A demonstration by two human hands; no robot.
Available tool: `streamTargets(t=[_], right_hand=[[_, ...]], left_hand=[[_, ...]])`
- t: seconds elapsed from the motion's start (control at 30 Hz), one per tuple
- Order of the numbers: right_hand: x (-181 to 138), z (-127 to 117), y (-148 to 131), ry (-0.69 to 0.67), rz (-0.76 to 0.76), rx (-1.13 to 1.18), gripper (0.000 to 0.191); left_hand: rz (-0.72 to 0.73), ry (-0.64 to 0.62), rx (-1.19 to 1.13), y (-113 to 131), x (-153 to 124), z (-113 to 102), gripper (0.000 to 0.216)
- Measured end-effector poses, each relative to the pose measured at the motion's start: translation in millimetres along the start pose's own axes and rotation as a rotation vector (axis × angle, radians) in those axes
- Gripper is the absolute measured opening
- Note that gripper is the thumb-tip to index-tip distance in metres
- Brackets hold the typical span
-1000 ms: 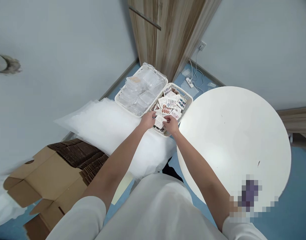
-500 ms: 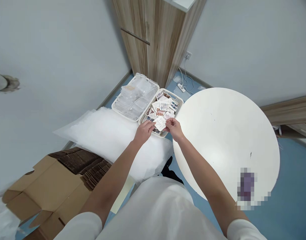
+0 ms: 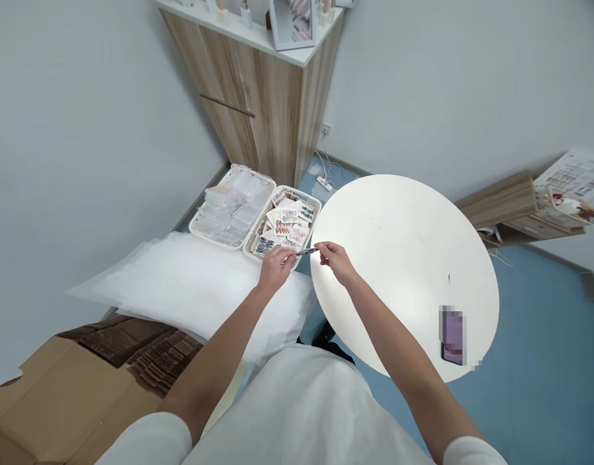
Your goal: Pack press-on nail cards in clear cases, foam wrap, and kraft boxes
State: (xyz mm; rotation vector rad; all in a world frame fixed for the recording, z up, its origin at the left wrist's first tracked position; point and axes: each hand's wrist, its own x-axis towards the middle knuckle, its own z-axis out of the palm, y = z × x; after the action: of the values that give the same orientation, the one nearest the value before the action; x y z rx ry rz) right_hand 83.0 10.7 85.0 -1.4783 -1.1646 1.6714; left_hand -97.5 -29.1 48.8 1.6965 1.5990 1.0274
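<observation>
Mid-scene, the left hand and right hand pinch a small card btw them, one at each end (it's edge-on, print unreadable). Just beyond is a white basket of nail-set cards, w/ a 2nd basket of clear packs alongside on its left. Round table at right; foam sheets and cardboard box near left.

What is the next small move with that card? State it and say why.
Probably carry the card rightward onto the round table: the left hand and right hand pinch it edge-on between the basket and the table's rim.
</observation>
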Motion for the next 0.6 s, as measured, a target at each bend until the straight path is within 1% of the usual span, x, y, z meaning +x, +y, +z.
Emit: streamTargets(t=[0.13,0.23,0.3,0.4,0.47,0.6], right_hand=[[-21.3,-26.3,0.6,0.024,-0.075,-0.079,0.033],[-42.3,-48.8,6.9,0.002,-0.103,-0.043,0.033],[-57.7,-64.7,13.1,-0.007,-0.113,0.007,0.032],[-81.1,-88.5,24.1,0.015,-0.126,0.074,0.033],[-97.1,-104.0,32.2,0.020,-0.144,0.107,0.038],[-130.8,-134.3,49.0,0.042,-0.193,0.178,0.052]], left_hand=[[-0.208,-0.040,-0.249,23.2,-9.1,24.1,0.028],[-0.308,-0.089,-0.415,41.1,-19.5,41.5,0.034],[-0.338,-0.107,-0.475,54.3,-27.9,51.6,0.035],[-0.364,-0.131,-0.507,76.8,-41.5,66.4,0.033],[-0.373,-0.148,-0.521,93.1,-50.4,77.5,0.032],[-0.363,-0.173,-0.535,125.1,-66.6,103.8,0.033]])
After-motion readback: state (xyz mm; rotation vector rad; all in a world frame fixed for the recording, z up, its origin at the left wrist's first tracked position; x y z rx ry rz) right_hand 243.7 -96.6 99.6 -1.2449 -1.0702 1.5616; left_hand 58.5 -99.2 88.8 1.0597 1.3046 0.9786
